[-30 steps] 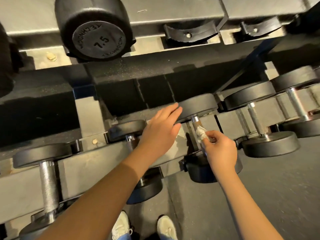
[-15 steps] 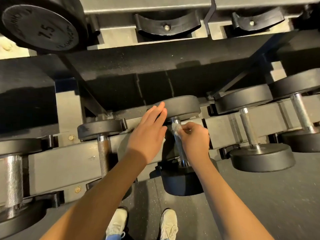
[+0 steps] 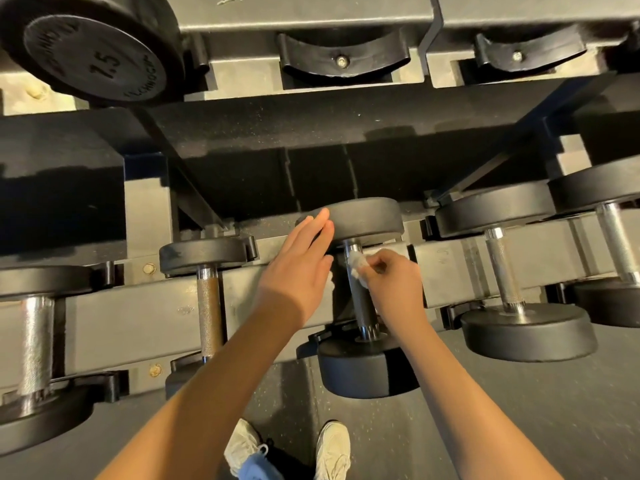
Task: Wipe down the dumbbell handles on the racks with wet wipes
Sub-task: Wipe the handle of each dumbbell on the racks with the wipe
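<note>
Head view: neighbouring dumbbells (image 3: 503, 271) beside the handle (image 3: 361, 306)

- Left forearm (image 3: 194, 386): bare along its whole visible length, lower left of the centre dumbbell (image 3: 367, 372).
- Right forearm (image 3: 460, 386): bare likewise, lower right of the centre dumbbell.
- Left hand (image 3: 298, 271): bare, pale nails showing at the fingertips; up and left of the same dumbbell's near head.
- Right hand (image 3: 394, 282): bare, directly above that head.
- Left shoe (image 3: 242, 445): off-white laced trainer, toe greyed; below the dumbbell, slightly left.
- Right shoe (image 3: 332, 452): matching off-white trainer, laces visible; straight below the dumbbell.
- Light blue cloth (image 3: 256, 467): bunched over the left shoe's instep; garment type could not be told.
</note>
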Demonstrator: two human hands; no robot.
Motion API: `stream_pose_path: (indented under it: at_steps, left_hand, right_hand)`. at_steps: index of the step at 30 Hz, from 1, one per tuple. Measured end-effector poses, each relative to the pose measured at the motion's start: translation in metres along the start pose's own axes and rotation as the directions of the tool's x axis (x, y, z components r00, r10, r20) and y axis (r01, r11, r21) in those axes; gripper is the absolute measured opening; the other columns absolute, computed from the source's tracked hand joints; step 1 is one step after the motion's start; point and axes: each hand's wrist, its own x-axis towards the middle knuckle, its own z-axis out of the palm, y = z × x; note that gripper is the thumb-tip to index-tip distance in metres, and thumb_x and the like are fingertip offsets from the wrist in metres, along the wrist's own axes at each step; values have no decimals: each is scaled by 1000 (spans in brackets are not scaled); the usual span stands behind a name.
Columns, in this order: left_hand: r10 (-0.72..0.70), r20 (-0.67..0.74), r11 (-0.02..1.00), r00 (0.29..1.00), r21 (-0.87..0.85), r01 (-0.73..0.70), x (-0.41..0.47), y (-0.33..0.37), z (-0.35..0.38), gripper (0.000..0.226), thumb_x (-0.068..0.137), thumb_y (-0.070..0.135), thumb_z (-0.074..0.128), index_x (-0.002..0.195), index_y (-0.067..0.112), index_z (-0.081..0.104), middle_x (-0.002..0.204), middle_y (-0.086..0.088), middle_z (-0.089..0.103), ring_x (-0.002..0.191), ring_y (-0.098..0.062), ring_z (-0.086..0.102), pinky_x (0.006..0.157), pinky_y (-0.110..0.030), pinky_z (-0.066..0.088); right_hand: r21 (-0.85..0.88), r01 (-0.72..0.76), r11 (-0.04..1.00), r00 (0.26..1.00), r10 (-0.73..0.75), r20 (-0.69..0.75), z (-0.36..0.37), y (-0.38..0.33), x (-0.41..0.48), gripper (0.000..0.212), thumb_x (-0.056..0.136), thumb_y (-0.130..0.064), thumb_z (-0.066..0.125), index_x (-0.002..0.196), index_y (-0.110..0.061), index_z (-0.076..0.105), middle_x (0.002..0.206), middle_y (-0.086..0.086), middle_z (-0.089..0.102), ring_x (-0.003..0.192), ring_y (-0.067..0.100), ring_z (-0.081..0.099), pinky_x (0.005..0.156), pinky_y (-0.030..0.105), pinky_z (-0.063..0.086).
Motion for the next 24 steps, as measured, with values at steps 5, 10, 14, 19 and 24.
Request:
stream_pose_path:
  at_steps: [5,10,14,19,24]
  left_hand:
    - [14,-7,1000,1000,5,-14,-1,-1,0,52,103,24,34,151,21,15,159,12,7,145,-4,3,118,-24,14]
    - [21,-23,1000,1000,-17,-21,-3,1,0,52,102,23,35,151,21,17,159,11,9,145,-5,6,118,-25,18]
    - [17,-16,1000,1000,-2,-17,-3,2,-3,52,103,24,35,151,22,16,159,11,8,145,-5,4,118,-25,17]
    - [10,-10,1000,1000,5,-10,-4,4,-3,52,103,25,34,151,22,17,159,11,7,146,-6,3,118,-27,17]
    - [-4,-18,1000,1000,-2,3,-5,7,-4,52,103,26,33,151,22,16,159,12,6,145,-4,2,118,-27,16]
  right_hand:
    - [37,41,999,998,-39,-57,4,-7,6,12,89,-19,63,84,-9,65,79,5,65,74,17,61,68,29,50]
    - [-172,12,985,992,10,125,-5,16,-12,10,87,-16,64,79,-17,58,74,0,58,64,11,53,51,17,34]
    - [-11,-13,1000,997,14,72,-4,6,-5,9,88,-21,64,81,-17,61,75,-3,59,65,6,53,54,18,36]
    - [26,-17,1000,999,16,40,-1,4,-8,6,89,-19,64,85,-15,62,80,-1,60,71,9,56,59,21,42]
    - [-290,-19,957,958,100,270,-9,17,-19,10,86,-15,64,90,-19,55,95,3,59,81,15,57,60,19,42]
